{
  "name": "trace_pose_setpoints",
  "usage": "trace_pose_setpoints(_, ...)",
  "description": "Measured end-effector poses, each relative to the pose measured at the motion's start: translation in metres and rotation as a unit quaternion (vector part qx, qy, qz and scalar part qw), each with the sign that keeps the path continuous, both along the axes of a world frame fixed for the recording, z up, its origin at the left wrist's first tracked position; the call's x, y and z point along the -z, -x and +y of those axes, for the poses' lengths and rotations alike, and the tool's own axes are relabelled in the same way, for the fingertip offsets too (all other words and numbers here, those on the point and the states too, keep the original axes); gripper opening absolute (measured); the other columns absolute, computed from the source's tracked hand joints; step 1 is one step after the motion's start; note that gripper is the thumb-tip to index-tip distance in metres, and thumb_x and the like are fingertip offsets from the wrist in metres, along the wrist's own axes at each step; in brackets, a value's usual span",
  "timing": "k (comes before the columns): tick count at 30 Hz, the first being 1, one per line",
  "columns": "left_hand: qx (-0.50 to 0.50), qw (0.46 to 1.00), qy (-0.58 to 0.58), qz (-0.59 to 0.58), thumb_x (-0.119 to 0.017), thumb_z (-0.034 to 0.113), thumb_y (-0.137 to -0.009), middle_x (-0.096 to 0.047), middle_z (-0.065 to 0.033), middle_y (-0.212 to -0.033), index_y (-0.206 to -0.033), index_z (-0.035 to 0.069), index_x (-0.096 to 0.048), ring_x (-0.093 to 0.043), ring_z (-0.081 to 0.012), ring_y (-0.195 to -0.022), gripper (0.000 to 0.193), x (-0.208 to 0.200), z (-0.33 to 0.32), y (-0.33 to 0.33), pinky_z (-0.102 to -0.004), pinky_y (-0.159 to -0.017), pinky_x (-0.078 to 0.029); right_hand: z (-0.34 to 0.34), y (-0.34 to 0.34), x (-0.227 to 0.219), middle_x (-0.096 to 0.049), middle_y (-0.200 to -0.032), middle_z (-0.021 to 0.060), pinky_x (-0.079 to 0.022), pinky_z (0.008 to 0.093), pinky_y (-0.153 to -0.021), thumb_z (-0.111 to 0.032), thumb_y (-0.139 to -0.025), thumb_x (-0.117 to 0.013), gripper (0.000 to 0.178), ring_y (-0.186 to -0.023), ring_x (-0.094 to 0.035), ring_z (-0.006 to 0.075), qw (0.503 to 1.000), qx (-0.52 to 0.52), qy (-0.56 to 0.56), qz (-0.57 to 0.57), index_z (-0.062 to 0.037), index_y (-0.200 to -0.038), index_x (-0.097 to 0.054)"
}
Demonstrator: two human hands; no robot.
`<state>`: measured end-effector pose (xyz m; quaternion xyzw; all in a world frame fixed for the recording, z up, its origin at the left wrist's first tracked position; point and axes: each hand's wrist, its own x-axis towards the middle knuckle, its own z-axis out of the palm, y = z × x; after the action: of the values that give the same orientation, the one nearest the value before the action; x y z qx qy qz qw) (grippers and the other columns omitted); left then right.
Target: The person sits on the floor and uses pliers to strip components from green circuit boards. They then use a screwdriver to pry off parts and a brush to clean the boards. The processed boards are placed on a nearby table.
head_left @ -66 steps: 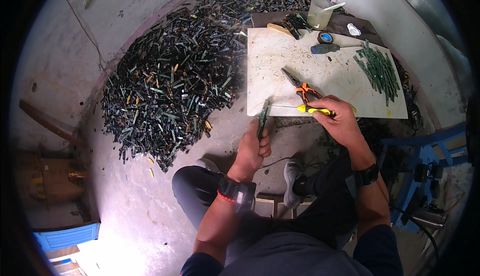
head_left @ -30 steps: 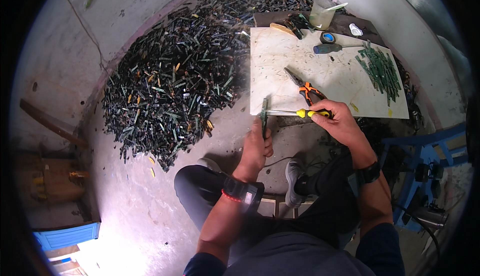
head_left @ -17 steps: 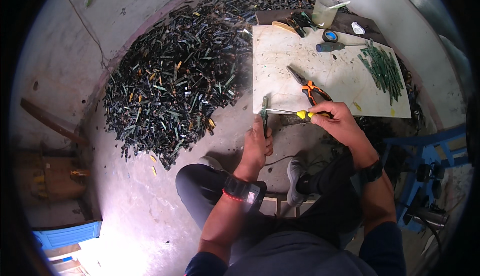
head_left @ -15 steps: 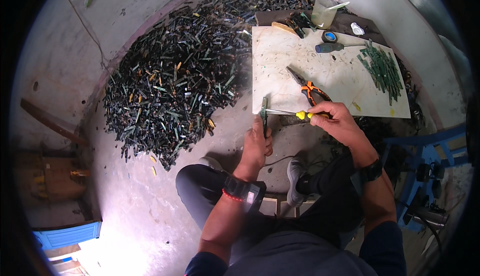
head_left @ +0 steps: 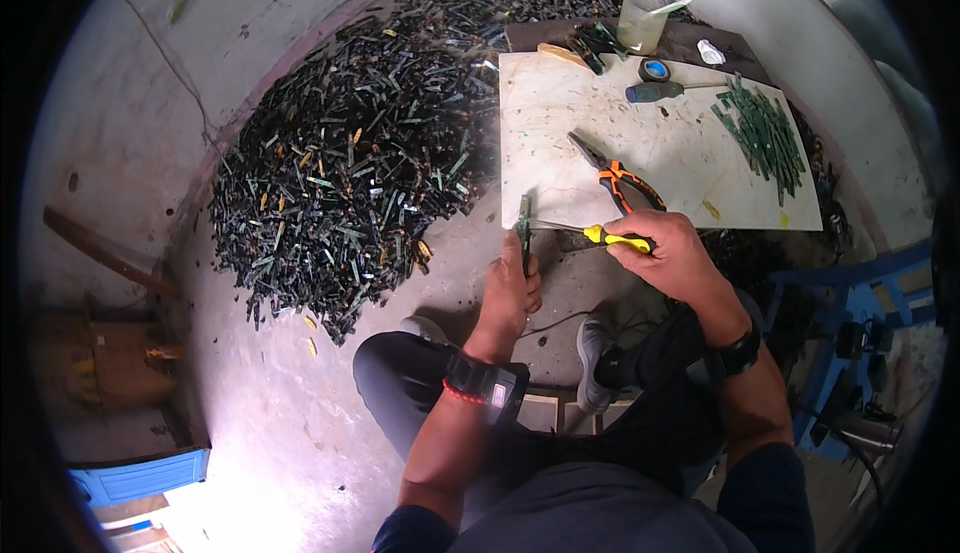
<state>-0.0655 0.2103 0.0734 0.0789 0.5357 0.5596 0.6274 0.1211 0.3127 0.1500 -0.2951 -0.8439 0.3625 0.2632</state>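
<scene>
My left hand (head_left: 511,288) is closed around a narrow dark green strip (head_left: 525,211), which stands up past the thumb at the board's near left corner. In my right hand (head_left: 672,255) is a screwdriver (head_left: 628,243) with a yellow and black handle. Its thin shaft points left and its end meets the strip or lies right beside it; contact is hard to make out. Just beyond my right hand, pliers (head_left: 622,185) with orange and black handles rest on the pale board (head_left: 560,103), jaws toward the far left.
A large heap of dark strips (head_left: 340,173) covers the floor at left. On the board are a pile of green strips (head_left: 762,143), another screwdriver (head_left: 655,93) and a tape roll (head_left: 655,70). Behind stands a cloudy cup (head_left: 640,25). A blue stool (head_left: 850,293) is at right.
My right hand has shifted slightly left and turned, showing more of the screwdriver's yellow handle. The left hand keeps its hold on the strip, nearly still.
</scene>
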Motion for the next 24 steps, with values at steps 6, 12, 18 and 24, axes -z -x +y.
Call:
trace_pose_setpoints(6, -0.007, 1.000, -0.008, 0.014, -0.035, 0.058, -0.094, -0.024, 0.0075, -0.047, -0.058, 0.017, -0.034, -0.019, -0.0060, -0.036, 0.054, 0.002, -0.001, -0.002, -0.0242, -0.035, -0.016, 0.003, 0.002, 0.002, -0.065, -0.077, 0.0115, -0.047, 0.0259, -0.057, -0.002, -0.075, -0.069, 0.018, -0.064, -0.062, 0.0162, 1.000, -0.019, -0.018, -0.006, 0.0007, -0.092, -0.064)
trace_pose_setpoints(12, 0.008, 0.999, -0.004, 0.041, -0.034, 0.057, -0.094, -0.023, 0.0074, -0.048, -0.058, 0.017, -0.031, -0.019, -0.0067, -0.037, 0.053, 0.001, -0.001, -0.001, -0.0250, -0.036, -0.016, 0.010, 0.004, 0.004, -0.062, -0.075, 0.0032, -0.043, 0.0215, -0.060, -0.002, -0.078, -0.067, 0.014, -0.068, -0.055, 0.0055, 0.983, -0.001, 0.185, 0.015, 0.0021, -0.091, -0.064)
trace_pose_setpoints(18, 0.016, 1.000, 0.005, 0.005, -0.032, 0.057, -0.094, -0.022, 0.0070, -0.048, -0.058, 0.018, -0.030, -0.019, -0.0075, -0.038, 0.054, -0.001, 0.001, 0.002, -0.0257, -0.036, -0.016, 0.011, 0.005, 0.006, -0.063, -0.074, 0.0052, -0.044, 0.0234, -0.059, -0.002, -0.078, -0.066, 0.014, -0.067, -0.057, 0.0076, 0.992, 0.005, 0.127, 0.020, 0.0012, -0.091, -0.063)
trace_pose_setpoints(24, 0.031, 0.999, 0.012, 0.011, -0.033, 0.058, -0.093, -0.023, 0.0066, -0.048, -0.060, 0.016, -0.032, -0.020, -0.0078, -0.037, 0.053, -0.001, 0.000, 0.004, -0.0256, -0.036, -0.017, 0.003, 0.008, 0.005, -0.064, -0.074, 0.0092, -0.046, 0.0264, -0.057, -0.003, -0.078, -0.067, 0.014, -0.064, -0.061, 0.0122, 1.000, -0.006, -0.010, 0.006, -0.0001, -0.090, -0.063)
